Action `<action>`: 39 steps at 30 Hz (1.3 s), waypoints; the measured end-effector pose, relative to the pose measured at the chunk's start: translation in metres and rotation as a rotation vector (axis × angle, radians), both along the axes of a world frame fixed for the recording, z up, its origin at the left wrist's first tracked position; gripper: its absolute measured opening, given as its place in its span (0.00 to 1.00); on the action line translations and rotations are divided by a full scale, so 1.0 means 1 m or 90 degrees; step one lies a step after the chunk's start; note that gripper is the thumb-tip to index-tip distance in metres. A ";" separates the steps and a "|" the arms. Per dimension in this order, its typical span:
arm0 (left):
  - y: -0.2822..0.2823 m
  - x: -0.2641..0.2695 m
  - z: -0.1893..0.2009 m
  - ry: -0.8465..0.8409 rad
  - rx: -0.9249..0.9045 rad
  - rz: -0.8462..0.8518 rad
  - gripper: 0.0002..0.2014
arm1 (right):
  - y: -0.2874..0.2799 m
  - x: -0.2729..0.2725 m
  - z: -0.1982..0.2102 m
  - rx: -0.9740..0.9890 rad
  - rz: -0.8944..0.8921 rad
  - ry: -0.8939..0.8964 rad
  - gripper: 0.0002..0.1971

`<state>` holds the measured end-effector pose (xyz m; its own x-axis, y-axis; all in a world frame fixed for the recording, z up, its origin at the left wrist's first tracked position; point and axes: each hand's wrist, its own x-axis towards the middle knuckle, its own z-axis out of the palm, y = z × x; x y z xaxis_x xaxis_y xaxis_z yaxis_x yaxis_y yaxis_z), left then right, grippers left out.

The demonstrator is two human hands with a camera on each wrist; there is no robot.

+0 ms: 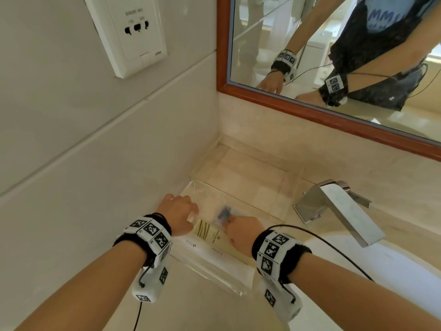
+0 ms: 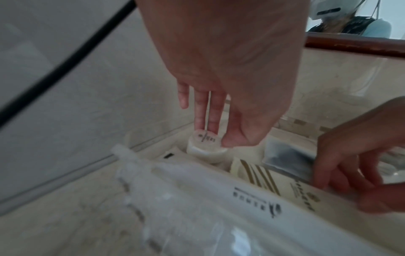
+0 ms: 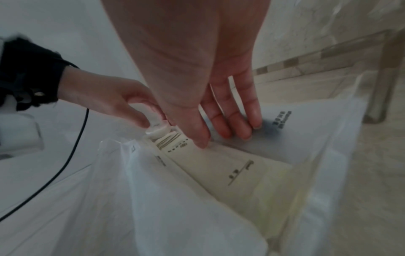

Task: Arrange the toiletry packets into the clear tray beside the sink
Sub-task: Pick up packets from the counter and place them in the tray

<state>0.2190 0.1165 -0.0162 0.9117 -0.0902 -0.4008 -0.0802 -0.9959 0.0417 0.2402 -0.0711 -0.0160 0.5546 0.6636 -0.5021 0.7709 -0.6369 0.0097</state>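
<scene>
A pale marble counter (image 1: 298, 144) fills the corner of a bathroom, with cream wall tiles at nine o'clock and a wood-framed mirror (image 1: 310, 108) running off toward one o'clock. A white shaver socket plate (image 1: 128, 32) sits on the wall up at eleven o'clock. A square chrome faucet (image 1: 338, 206) stands at three o'clock of the clear tray (image 1: 241, 292), which lies on the counter against the side wall, its long axis running from five o'clock up to eleven.

Inside the tray, a cream packet with gold stripes (image 1: 210, 232) lies flat with its long axis from ten o'clock to four, striped end toward ten. A long white packet (image 1: 205, 249) lies just beside it on the seven o'clock side, parallel to it. A frosted packet with a dark item inside (image 1: 223, 213) lies flat at twelve o'clock of the cream one.

The left hand (image 1: 179, 211) pinches a small round white packet (image 2: 206, 147) between thumb and fingertips at the tray's wall-side edge, the round face turned up. The right hand (image 1: 243, 231) has its fingers (image 3: 238, 110) straight and spread a little, pressing flat on the frosted packet.
</scene>
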 end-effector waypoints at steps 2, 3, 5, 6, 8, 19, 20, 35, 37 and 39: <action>-0.002 -0.001 0.006 -0.006 -0.011 0.001 0.20 | 0.002 0.004 0.007 0.000 0.014 -0.005 0.16; -0.003 0.000 0.011 -0.017 -0.013 0.005 0.20 | 0.002 0.008 0.011 0.010 0.009 -0.006 0.16; -0.006 0.003 0.023 -0.044 -0.018 0.010 0.20 | 0.003 0.014 0.024 0.035 -0.009 -0.012 0.17; -0.008 0.005 0.030 -0.057 -0.022 0.009 0.20 | 0.002 0.016 0.031 0.047 -0.023 -0.015 0.17; -0.015 0.009 0.043 -0.078 -0.026 -0.001 0.18 | -0.004 0.017 0.046 0.064 -0.051 -0.023 0.18; -0.131 0.034 0.090 -0.155 -0.073 -0.180 0.13 | -0.119 -0.014 0.092 0.121 -0.204 -0.102 0.16; -0.149 0.034 0.096 -0.170 -0.076 -0.200 0.12 | -0.135 -0.020 0.094 0.125 -0.223 -0.108 0.16; -0.489 -0.024 0.095 -0.164 -0.170 -0.480 0.11 | -0.442 -0.140 0.091 0.076 -0.544 -0.140 0.14; -0.535 -0.040 0.085 -0.144 -0.186 -0.508 0.11 | -0.482 -0.158 0.084 0.053 -0.578 -0.122 0.14; -0.575 -0.055 0.075 -0.125 -0.195 -0.540 0.12 | -0.521 -0.176 0.074 0.038 -0.619 -0.110 0.14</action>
